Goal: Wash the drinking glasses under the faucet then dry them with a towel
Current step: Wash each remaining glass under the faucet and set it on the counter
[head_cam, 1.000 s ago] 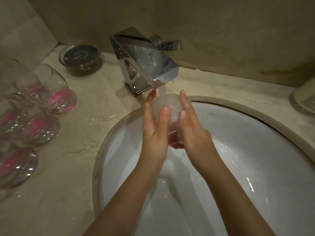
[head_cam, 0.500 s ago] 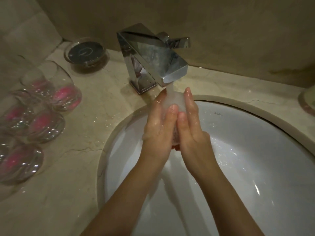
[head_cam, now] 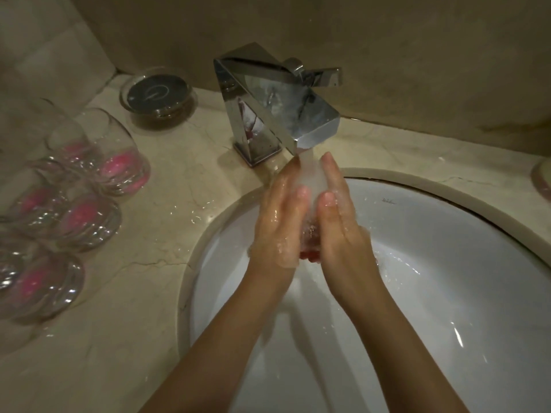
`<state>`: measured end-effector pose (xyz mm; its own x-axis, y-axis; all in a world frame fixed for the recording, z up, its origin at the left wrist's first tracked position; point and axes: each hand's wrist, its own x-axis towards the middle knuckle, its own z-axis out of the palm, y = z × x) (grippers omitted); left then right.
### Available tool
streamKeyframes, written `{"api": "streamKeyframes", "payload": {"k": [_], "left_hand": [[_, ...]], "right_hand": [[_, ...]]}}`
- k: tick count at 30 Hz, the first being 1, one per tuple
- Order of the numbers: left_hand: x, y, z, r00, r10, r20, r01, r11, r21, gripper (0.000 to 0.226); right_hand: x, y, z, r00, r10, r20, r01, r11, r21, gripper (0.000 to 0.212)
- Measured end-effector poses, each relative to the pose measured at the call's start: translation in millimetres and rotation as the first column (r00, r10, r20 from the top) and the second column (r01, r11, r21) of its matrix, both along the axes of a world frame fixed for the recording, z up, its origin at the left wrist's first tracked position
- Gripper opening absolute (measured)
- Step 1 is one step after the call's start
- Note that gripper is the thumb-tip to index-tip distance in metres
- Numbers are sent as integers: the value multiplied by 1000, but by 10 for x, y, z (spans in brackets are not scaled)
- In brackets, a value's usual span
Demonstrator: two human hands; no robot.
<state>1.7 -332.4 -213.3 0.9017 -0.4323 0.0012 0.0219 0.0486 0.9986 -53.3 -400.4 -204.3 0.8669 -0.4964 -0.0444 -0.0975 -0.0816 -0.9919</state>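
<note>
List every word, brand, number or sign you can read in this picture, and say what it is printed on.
No text here can be read.
Small dark maker's mark on the inner wall of the white sink: too small and blurred to read.
Curved symbol on the dark lid in the round glass dish: a faint sign, not legible as a letter or word.
Faucet, drinking glasses on the counter, glass held between the left hand and right hand: no markings visible.

glass (head_cam: 310, 186): clear, pink base, under faucet (head_cam: 277, 102) stream | five similar glasses (head_cam: 89, 219): left counter
</note>
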Motion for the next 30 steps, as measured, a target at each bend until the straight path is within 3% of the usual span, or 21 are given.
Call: {"api": "streamKeyframes", "payload": {"k": [3, 5, 7, 10, 12, 14, 16, 18, 20, 22, 24, 26, 28, 30], "left_hand": [[34, 35, -12, 984, -18, -180, 0, 995, -100, 51], [39, 46, 8, 987, 3, -163, -24, 992, -125, 49], [28, 46, 19, 997, 10, -79, -17, 995, -100, 45], [-3, 7, -16, 985, -60, 159, 45, 994, 99, 41], [-26, 4, -24, 973, -75, 218, 42, 987, 153, 35], [-11, 15, -36, 995, -33, 92, 29, 999, 44, 26], [16, 35, -50, 992, -37, -118, 27, 996, -83, 24], [3, 33, -55, 996, -40, -83, 30, 992, -120, 29], [-7, 28, -45, 999, -30, 14, 31, 995, -92, 26], [-13, -1, -45, 987, -47, 151, 47, 999, 1, 27], [-17, -9, -43, 976, -51, 212, 41, 998, 50, 34], [7, -7, -10, 998, -18, 63, 19, 1000, -11, 35], [45, 5, -16, 992, -50, -119, 33, 990, -139, 32], [49, 10, 1, 993, -59, -105, 43, 988, -149, 27]], "right_hand": [[72, -23, -10, 1000, 19, -2, -18, 965, 263, 35], [83, -35, -9, 999, 50, -1, -46, 938, 343, 37], [59, -15, 5, 999, 21, -30, -12, 965, 263, 42], [4, 11, 29, 996, -34, -86, 31, 999, -36, 38], [-9, 14, 15, 997, -45, -58, 41, 997, -69, 35], [8, 0, 5, 1000, 0, -18, 0, 1000, 19, 36], [37, -31, 0, 1000, 26, -12, -22, 970, 243, 38], [41, -61, 6, 998, 67, -5, -62, 946, 319, 40], [24, -32, 29, 998, 54, -33, -46, 978, 204, 45], [-19, -2, 42, 998, 11, -61, -11, 1000, -10, 41], [-52, -3, 28, 999, -25, -38, 22, 997, -78, 34], [-29, -22, 37, 1000, -11, -16, 11, 1000, -10, 35], [14, -58, 36, 1000, 3, -11, 0, 981, 195, 36], [30, -80, 31, 999, 40, 4, -39, 960, 277, 40]]}}
